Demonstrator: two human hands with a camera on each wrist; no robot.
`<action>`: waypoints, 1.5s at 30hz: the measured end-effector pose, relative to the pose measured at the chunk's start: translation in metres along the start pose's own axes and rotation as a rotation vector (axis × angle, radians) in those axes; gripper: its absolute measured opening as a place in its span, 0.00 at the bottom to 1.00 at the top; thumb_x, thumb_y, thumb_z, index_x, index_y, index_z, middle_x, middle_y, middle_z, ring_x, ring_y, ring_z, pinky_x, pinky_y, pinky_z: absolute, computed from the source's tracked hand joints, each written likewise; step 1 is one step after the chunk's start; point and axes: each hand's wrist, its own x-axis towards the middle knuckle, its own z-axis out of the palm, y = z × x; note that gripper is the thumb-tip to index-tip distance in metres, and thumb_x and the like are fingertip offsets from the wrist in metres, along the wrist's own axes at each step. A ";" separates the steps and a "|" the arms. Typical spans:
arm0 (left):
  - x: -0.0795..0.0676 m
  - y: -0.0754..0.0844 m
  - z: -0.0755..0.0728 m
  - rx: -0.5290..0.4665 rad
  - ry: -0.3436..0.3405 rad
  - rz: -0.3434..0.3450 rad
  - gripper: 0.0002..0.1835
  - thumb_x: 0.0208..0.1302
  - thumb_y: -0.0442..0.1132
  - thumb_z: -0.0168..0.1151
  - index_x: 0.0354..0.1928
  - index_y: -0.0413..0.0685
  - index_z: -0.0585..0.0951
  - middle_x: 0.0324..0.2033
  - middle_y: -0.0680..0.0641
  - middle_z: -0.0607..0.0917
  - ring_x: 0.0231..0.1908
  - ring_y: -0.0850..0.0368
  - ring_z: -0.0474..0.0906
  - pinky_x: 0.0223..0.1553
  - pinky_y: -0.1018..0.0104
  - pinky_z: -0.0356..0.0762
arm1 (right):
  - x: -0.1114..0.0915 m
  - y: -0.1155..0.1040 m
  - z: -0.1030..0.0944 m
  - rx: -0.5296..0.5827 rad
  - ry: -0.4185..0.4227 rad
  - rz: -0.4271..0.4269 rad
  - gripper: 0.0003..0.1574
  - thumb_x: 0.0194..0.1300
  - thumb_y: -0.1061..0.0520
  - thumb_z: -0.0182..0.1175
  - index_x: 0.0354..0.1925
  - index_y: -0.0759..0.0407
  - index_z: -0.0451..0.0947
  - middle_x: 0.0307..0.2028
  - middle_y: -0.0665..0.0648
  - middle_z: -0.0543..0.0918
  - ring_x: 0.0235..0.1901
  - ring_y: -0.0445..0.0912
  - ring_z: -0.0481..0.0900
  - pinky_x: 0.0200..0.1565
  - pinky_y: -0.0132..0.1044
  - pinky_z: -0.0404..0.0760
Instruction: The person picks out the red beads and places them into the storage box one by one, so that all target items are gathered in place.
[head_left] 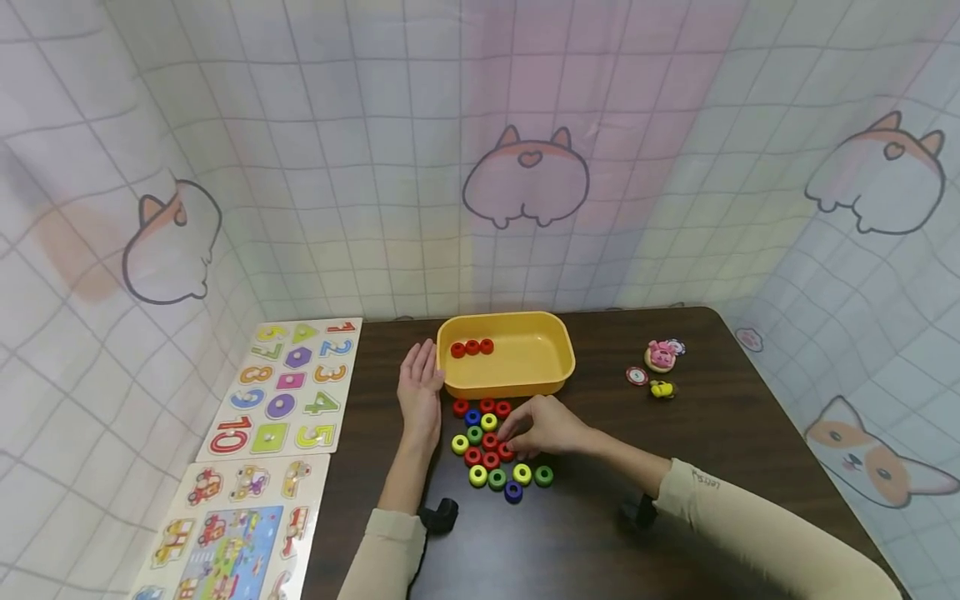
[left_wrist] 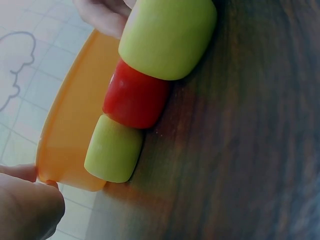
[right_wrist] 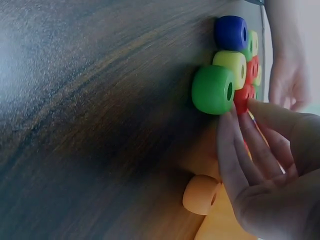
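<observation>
One red bead (right_wrist: 242,100), pinched between thumb and fingers of the nearer right hand (head_left: 553,427), lifted or not being unclear, sits on the near side of the yellow tray (head_left: 510,390), the left hand (head_left: 421,393) straight-fingered at its left end.

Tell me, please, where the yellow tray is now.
In the head view, the yellow tray stands near the table's back edge, just beyond the coloured beads, its left end beside the left hand.

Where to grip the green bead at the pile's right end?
Pinch the near and far sides of the green bead, on its rounded outer wall, probably coming from the right. Its hole faces up, a yellow bead sits close on its left, and no bead stands on its right.
</observation>
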 end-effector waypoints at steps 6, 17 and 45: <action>0.002 -0.011 -0.006 0.016 0.023 0.018 0.36 0.65 0.14 0.44 0.72 0.45 0.56 0.72 0.39 0.61 0.71 0.52 0.61 0.71 0.49 0.54 | -0.002 0.000 0.004 0.213 -0.031 0.075 0.10 0.59 0.67 0.66 0.41 0.61 0.86 0.36 0.59 0.88 0.29 0.56 0.87 0.31 0.48 0.87; -0.002 -0.015 -0.009 0.048 0.019 0.038 0.35 0.64 0.14 0.45 0.72 0.43 0.57 0.71 0.38 0.62 0.71 0.50 0.60 0.70 0.49 0.55 | 0.008 -0.030 -0.037 0.297 -0.047 0.052 0.13 0.60 0.70 0.63 0.46 0.69 0.83 0.40 0.67 0.86 0.32 0.62 0.87 0.36 0.56 0.85; 0.003 -0.013 -0.004 0.036 0.020 0.076 0.35 0.64 0.14 0.47 0.72 0.42 0.57 0.71 0.38 0.64 0.71 0.49 0.61 0.69 0.48 0.55 | 0.117 -0.012 -0.096 0.134 0.242 0.199 0.16 0.63 0.67 0.60 0.50 0.66 0.82 0.47 0.67 0.84 0.40 0.59 0.86 0.44 0.51 0.85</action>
